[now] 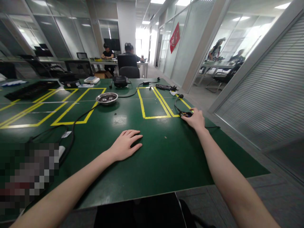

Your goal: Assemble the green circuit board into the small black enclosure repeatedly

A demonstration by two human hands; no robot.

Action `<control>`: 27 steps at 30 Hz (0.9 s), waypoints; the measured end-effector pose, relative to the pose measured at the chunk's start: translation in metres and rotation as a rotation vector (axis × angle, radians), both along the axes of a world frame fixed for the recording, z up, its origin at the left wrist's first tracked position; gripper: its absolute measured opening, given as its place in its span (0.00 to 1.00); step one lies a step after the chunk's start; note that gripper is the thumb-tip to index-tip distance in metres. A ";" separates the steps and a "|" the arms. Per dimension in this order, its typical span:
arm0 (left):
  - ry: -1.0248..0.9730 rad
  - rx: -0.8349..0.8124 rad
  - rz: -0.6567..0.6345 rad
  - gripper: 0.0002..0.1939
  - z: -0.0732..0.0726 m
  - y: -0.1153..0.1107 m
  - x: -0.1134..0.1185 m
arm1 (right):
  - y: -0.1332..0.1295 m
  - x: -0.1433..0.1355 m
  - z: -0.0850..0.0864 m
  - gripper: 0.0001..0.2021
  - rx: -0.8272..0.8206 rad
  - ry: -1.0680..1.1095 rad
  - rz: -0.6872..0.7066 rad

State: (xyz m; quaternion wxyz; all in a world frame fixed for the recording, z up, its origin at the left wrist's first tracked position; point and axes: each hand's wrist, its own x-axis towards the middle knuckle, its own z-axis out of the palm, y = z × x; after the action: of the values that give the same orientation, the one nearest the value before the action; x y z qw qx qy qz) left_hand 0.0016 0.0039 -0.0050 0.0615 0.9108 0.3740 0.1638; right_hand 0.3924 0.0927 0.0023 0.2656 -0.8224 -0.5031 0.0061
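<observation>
My left hand [125, 145] lies palm down on the green tabletop [163, 158], its fingers stretched out and a little spread, with nothing in them. Farther off at the right, my right hand [196, 119] has its thumb and fingers closed around a small dark object with coloured bits [185, 114]. This object rests at the near end of a yellow tape outline, and my fingers partly hide it; its exact kind cannot be made out. Just behind it a black cable with a round head [180, 96] curves over the table.
A metal bowl [106, 98] holding small metal parts stands mid-table, beside a long black cable [73, 129]. Toward the back are a black case [120, 81], a folded black tripod-like item [166, 87] and a long black tray [32, 90]. Two people sit beyond; others are behind glass.
</observation>
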 end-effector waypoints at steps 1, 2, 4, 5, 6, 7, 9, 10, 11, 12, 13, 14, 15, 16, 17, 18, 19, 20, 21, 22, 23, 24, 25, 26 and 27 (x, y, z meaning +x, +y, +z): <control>-0.002 0.001 0.000 0.20 0.000 0.000 0.000 | 0.001 0.000 0.000 0.33 0.024 0.007 0.015; -0.003 0.000 0.001 0.20 0.000 0.000 0.000 | 0.002 0.001 -0.001 0.33 0.060 0.018 0.026; 0.000 -0.003 0.001 0.20 -0.001 0.001 -0.001 | 0.004 0.005 -0.002 0.33 0.157 0.046 0.033; 0.002 -0.004 0.001 0.20 -0.001 0.001 -0.001 | 0.005 0.008 -0.002 0.32 0.210 0.058 0.023; 0.006 -0.006 0.001 0.21 -0.001 0.001 -0.001 | 0.007 0.011 -0.003 0.31 0.255 0.064 0.004; 0.011 -0.007 0.000 0.21 -0.001 0.001 -0.001 | 0.007 0.014 -0.005 0.29 0.284 0.065 -0.020; 0.019 -0.012 0.003 0.21 0.000 0.001 -0.001 | 0.008 0.018 -0.008 0.25 0.263 0.055 -0.062; 0.022 -0.014 0.004 0.21 0.000 0.000 -0.001 | 0.007 0.019 -0.009 0.23 0.213 0.048 -0.068; 0.022 -0.015 0.005 0.21 0.000 0.000 -0.001 | 0.007 0.018 -0.010 0.21 0.152 0.043 -0.061; 0.021 -0.013 0.004 0.21 0.000 0.000 -0.001 | 0.006 0.016 -0.011 0.20 0.093 0.039 -0.042; 0.018 -0.010 0.002 0.21 0.000 0.000 -0.001 | 0.006 0.013 -0.012 0.20 0.048 0.037 -0.014; 0.016 -0.007 0.000 0.21 0.000 0.000 -0.001 | 0.005 0.009 -0.012 0.20 0.022 0.036 0.024; 0.015 -0.005 0.000 0.21 0.000 0.000 0.000 | 0.005 0.003 -0.011 0.19 0.014 0.037 0.080; 0.015 -0.007 0.000 0.21 0.000 0.000 0.000 | 0.005 -0.005 -0.011 0.19 0.017 0.040 0.143; 0.016 -0.011 0.000 0.21 0.000 0.000 0.001 | 0.004 -0.014 -0.010 0.18 0.021 0.046 0.217; 0.013 -0.013 0.002 0.21 -0.001 0.000 0.001 | 0.003 -0.024 -0.009 0.17 0.022 0.059 0.323; 0.003 -0.010 0.006 0.21 0.000 0.000 0.002 | 0.000 -0.036 -0.008 0.15 0.021 0.074 0.419; -0.016 0.001 0.010 0.21 0.001 -0.001 0.002 | -0.004 -0.048 -0.008 0.14 0.023 0.097 0.537; -0.045 0.022 0.013 0.22 0.002 -0.001 0.002 | -0.009 -0.062 -0.007 0.14 0.025 0.148 0.764; -0.084 0.050 0.013 0.24 0.004 -0.002 0.003 | -0.015 -0.075 -0.007 0.14 0.027 0.205 0.977; -0.126 0.080 0.007 0.25 0.006 -0.003 0.003 | -0.023 -0.089 -0.008 0.14 0.020 0.247 1.175; -0.169 0.109 -0.007 0.27 0.008 -0.004 0.004 | -0.031 -0.102 -0.008 0.14 0.014 0.283 1.333; -0.195 0.122 -0.034 0.27 0.010 -0.005 0.005 | -0.038 -0.113 -0.009 0.13 0.013 0.313 1.438; -0.208 0.127 -0.061 0.26 0.011 -0.006 0.005 | -0.044 -0.123 -0.009 0.13 0.022 0.333 1.510; -0.208 0.124 -0.085 0.24 0.012 -0.007 0.006 | -0.049 -0.131 -0.010 0.13 0.045 0.338 1.558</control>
State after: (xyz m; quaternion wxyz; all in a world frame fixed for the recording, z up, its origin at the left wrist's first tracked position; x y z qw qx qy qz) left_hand 0.0072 -0.0028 0.0070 0.0504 0.9059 0.3159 0.2775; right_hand 0.2618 0.0432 -0.0073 0.2742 -0.2163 -0.8862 0.3044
